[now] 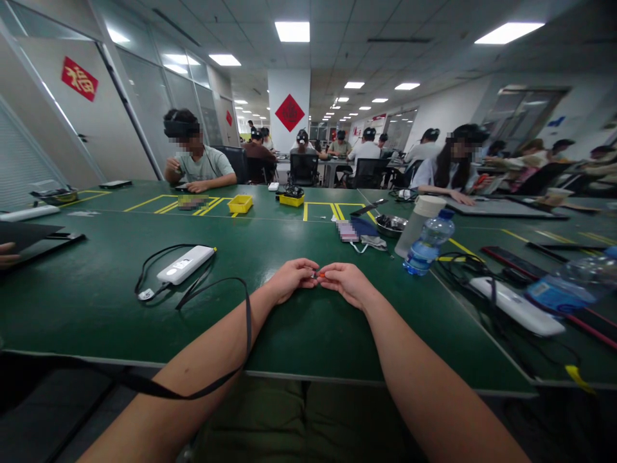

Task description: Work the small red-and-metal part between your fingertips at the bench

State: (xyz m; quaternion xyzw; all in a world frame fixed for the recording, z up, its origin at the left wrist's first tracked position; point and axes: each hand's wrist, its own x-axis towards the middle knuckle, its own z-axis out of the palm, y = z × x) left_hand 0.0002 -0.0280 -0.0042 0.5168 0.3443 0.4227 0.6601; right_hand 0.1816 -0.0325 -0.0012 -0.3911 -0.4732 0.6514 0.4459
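My left hand (292,280) and my right hand (348,283) meet fingertip to fingertip, just over the green table (308,341). Pinched in the right fingers is a small orange-red piece (321,275), too small to name. The left thumb and fingers close on a tiny dark part right beside it; whether the two are joined I cannot tell. To the left of my hands lies a white power bank (187,265) with a black cable, and a black strap (247,321) hangs across my left forearm.
Right of my hands stand a water bottle (428,243) and a pale tumbler (418,222), near a metal bowl (391,225) of dark parts. Yellow trays (240,204) sit farther back. Another white power bank (517,306) lies right. People sit across the table.
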